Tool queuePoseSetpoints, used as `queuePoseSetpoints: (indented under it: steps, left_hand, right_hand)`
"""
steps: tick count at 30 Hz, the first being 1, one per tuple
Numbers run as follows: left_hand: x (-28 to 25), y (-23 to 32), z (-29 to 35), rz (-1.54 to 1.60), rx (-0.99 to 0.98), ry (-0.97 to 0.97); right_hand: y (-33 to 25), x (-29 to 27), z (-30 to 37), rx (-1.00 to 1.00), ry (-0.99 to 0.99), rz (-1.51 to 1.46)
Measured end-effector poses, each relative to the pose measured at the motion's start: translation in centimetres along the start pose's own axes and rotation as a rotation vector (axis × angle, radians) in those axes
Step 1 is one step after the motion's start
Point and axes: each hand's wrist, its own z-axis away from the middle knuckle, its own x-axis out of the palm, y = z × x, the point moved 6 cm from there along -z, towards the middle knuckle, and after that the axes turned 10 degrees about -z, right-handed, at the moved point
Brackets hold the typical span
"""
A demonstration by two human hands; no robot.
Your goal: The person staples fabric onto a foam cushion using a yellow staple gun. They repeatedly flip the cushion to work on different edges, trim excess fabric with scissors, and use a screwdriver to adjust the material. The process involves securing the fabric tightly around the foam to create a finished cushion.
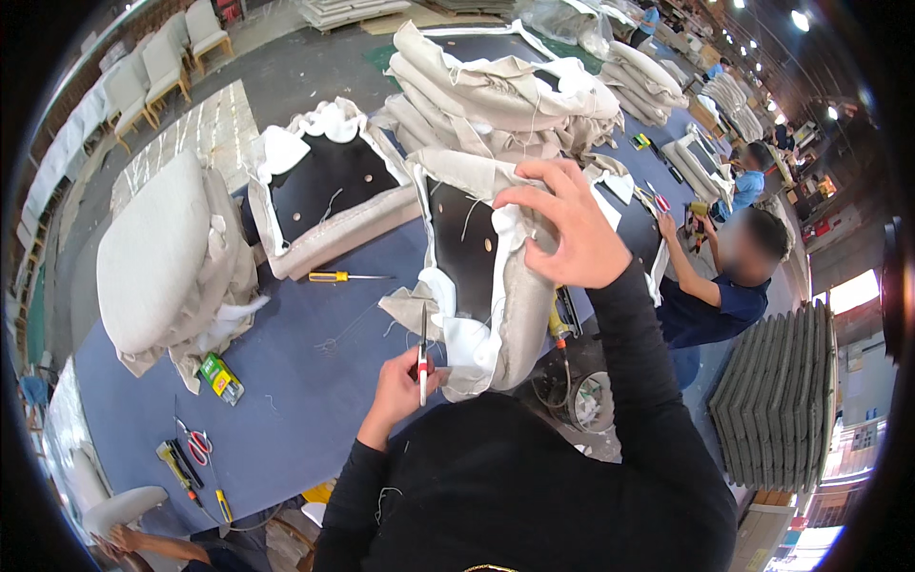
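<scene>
Left hand [398, 386]: I see it closed round the red handles of the scissors [422, 357], blades pointing up and away from me.
Right hand [569, 229]: I see it spread over the top edge of the seat pad [486, 276], fingers curled onto the beige fabric; this grip is loose, pinching cloth at the rim.
Seat pad: stands tilted on its edge at centre, near me, black underside facing left, beige cover and white wadding loose round the rim. The scissors sit just beside its lower left edge; I cannot tell whether the blades touch the cloth.
Tabletop [315, 381]: blue, carries everything here.
Second pad [329, 195]: lies flat, far left of the held one, black side up.
Screwdriver [345, 276]: yellow handle, between the two pads.
Cushion [157, 253]: large, beige, far left.
Pile [496, 95]: stacked beige covers, far side.
Spare scissors [195, 443]: red handles, near left corner, beside a yellow tool.
Co-worker [734, 276]: at right, dark blue shirt, hands on the tabletop.
</scene>
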Motion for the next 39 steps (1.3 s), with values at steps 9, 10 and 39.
queuePoseSetpoints:
  steps: [9, 10, 39]
  left_hand:
    - [-0.6, 9.4, -1.8, -0.209, 0.308, 0.033]
    - [-0.1, 9.8, -2.0, -0.227, 0.318, 0.031]
    - [2.6, 12.0, -6.6, -0.510, 0.346, 0.046]
  right_hand:
    - [-0.5, -1.2, -1.6, -0.009, -0.408, -0.210]
    - [-0.6, -1.1, -1.6, 0.000, -0.387, -0.266]
    - [1.3, 0.9, -2.9, 0.202, -0.382, -0.715]
